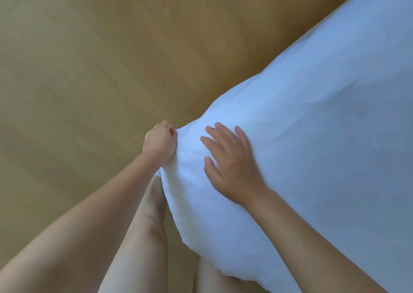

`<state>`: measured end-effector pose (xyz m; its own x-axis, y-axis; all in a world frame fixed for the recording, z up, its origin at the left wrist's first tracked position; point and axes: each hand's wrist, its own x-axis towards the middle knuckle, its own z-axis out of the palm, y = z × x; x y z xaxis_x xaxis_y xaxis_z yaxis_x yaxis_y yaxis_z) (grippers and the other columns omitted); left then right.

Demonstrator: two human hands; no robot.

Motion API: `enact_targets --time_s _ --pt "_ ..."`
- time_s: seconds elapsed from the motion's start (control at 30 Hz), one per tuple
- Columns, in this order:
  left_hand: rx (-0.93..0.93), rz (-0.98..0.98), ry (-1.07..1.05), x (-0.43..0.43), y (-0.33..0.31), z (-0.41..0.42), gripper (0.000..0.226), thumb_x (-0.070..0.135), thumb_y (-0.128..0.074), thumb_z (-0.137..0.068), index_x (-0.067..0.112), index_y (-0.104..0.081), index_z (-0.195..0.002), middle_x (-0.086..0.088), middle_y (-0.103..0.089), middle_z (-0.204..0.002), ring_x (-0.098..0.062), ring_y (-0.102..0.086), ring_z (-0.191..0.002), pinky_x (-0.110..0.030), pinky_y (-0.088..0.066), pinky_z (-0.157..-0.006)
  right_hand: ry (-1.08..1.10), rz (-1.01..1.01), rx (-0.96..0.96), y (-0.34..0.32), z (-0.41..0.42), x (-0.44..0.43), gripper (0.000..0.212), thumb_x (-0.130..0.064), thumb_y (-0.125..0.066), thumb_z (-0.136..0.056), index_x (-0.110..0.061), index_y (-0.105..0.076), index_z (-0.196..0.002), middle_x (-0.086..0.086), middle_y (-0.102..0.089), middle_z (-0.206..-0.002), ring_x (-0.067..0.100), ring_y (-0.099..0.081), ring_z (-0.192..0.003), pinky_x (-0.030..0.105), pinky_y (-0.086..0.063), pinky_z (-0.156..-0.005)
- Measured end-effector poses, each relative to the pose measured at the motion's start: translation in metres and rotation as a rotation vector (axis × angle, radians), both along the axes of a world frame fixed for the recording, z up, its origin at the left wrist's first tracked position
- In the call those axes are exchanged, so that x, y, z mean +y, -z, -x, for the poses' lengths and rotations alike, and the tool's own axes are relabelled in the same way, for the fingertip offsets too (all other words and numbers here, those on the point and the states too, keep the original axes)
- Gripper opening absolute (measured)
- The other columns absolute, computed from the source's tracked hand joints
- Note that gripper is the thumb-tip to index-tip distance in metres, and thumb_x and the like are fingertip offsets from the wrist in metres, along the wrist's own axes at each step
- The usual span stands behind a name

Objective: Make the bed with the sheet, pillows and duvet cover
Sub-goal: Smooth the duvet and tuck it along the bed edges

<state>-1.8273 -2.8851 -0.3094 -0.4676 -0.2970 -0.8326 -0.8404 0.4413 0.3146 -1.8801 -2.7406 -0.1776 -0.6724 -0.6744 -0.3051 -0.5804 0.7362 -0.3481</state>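
Arms (89, 203) out front; left hand (159, 141) fisted on corner of puffy white bedding (312, 136) above wood floor (89, 57); right hand (232, 165) flat on it, fingers spread; probably seating cover corner; needs firm tug next.

Light brown wood-plank floor (89, 57) with faint diagonal seams, across the left and top

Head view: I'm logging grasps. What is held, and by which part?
The left hand grips the white bedding by its bunched corner; the right hand only rests flat on it.
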Motion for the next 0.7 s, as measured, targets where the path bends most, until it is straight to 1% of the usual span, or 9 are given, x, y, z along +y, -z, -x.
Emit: enact_targets --time_s 0.1,0.17,0.23,0.37,0.43,0.5,0.53,0.63,0.7 --pt "0.237 -0.105 -0.094 0.015 -0.044 0.049 0.025 0.033 -0.039 -0.092 0.016 -0.057 -0.097 -0.002 -0.059 -0.099 -0.027 -0.052 -0.096 -0.037 -0.041 -0.080 0.366 -0.018 0.095 -0.016 0.039 0.025 0.039 -0.009 -0.054 -0.079 0.002 -0.062 -0.115 0.018 -0.055 -0.129 0.035 -0.046 -0.126 0.051 -0.026 -0.105" --pt "0.341 -0.242 -0.033 0.037 -0.079 0.095 0.038 0.050 -0.038 -0.086 0.022 -0.057 -0.102 0.006 -0.059 -0.095 -0.021 -0.054 -0.092 -0.033 -0.041 -0.077 0.542 -0.078 0.128 -0.027 0.067 0.050 0.043 -0.005 -0.059 -0.078 0.004 -0.058 -0.121 0.021 -0.050 -0.134 0.040 -0.041 -0.129 0.056 -0.026 -0.106" --pt "0.381 -0.290 0.056 0.065 -0.099 0.147 0.051 0.057 -0.041 -0.089 0.016 -0.054 -0.116 -0.001 -0.060 -0.101 -0.023 -0.056 -0.095 -0.034 -0.040 -0.076 0.652 -0.096 0.146 -0.034 0.094 0.073 0.046 -0.006 -0.061 -0.081 0.005 -0.054 -0.125 0.021 -0.045 -0.138 0.041 -0.036 -0.133 0.056 -0.025 -0.108" --pt "0.245 -0.294 0.075 0.118 -0.098 0.233 0.065 0.058 -0.036 -0.093 0.003 -0.043 -0.127 -0.005 -0.054 -0.108 -0.028 -0.054 -0.096 -0.031 -0.036 -0.072 0.722 -0.109 0.153 -0.031 0.134 0.103 0.052 -0.013 -0.061 -0.085 0.000 -0.047 -0.133 0.017 -0.038 -0.145 0.035 -0.029 -0.138 0.051 -0.020 -0.111" --pt "0.195 -0.319 -0.021 0.127 -0.087 0.247 0.061 0.059 -0.039 -0.092 0.004 -0.056 -0.111 -0.005 -0.060 -0.095 -0.031 -0.061 -0.092 -0.031 -0.041 -0.069 0.715 -0.097 0.144 -0.026 0.149 0.109 0.053 -0.015 -0.060 -0.086 -0.001 -0.046 -0.135 0.016 -0.036 -0.147 0.032 -0.027 -0.139 0.050 -0.019 -0.112" --pt "0.150 -0.391 -0.180 0.119 -0.073 0.247 0.050 0.058 -0.047 -0.088 0.010 -0.063 -0.084 0.000 -0.062 -0.075 -0.023 -0.063 -0.071 -0.027 -0.043 -0.057 0.695 -0.084 0.120 -0.021 0.164 0.115 0.055 -0.019 -0.057 -0.087 -0.004 -0.042 -0.138 0.013 -0.032 -0.150 0.028 -0.022 -0.142 0.046 -0.013 -0.114" --pt "0.111 -0.420 -0.228 0.114 -0.069 0.247 0.046 0.057 -0.051 -0.087 0.012 -0.063 -0.080 0.002 -0.062 -0.073 -0.018 -0.062 -0.068 -0.025 -0.043 -0.055 0.675 -0.089 0.102 -0.019 0.171 0.118 0.056 -0.021 -0.055 -0.089 -0.006 -0.039 -0.140 0.010 -0.028 -0.153 0.026 -0.017 -0.144 0.043 -0.007 -0.115" --pt "-0.013 -0.281 0.006 0.114 -0.060 0.258 0.040 0.048 -0.051 -0.091 0.010 -0.064 -0.094 -0.002 -0.065 -0.087 -0.020 -0.060 -0.076 -0.027 -0.043 -0.068 0.636 -0.111 0.082 -0.018 0.190 0.139 0.059 -0.027 -0.050 -0.092 -0.012 -0.031 -0.145 0.005 -0.016 -0.157 0.020 -0.007 -0.146 0.037 0.005 -0.114" --pt "0.002 -0.105 0.203 0.132 -0.059 0.282 0.040 0.035 -0.041 -0.096 0.004 -0.060 -0.111 -0.014 -0.063 -0.110 -0.031 -0.058 -0.097 -0.030 -0.041 -0.080 0.694 -0.104 0.094 -0.022 0.205 0.155 0.060 -0.029 -0.051 -0.091 -0.013 -0.030 -0.146 0.005 -0.014 -0.157 0.021 -0.005 -0.146 0.038 0.006 -0.114"
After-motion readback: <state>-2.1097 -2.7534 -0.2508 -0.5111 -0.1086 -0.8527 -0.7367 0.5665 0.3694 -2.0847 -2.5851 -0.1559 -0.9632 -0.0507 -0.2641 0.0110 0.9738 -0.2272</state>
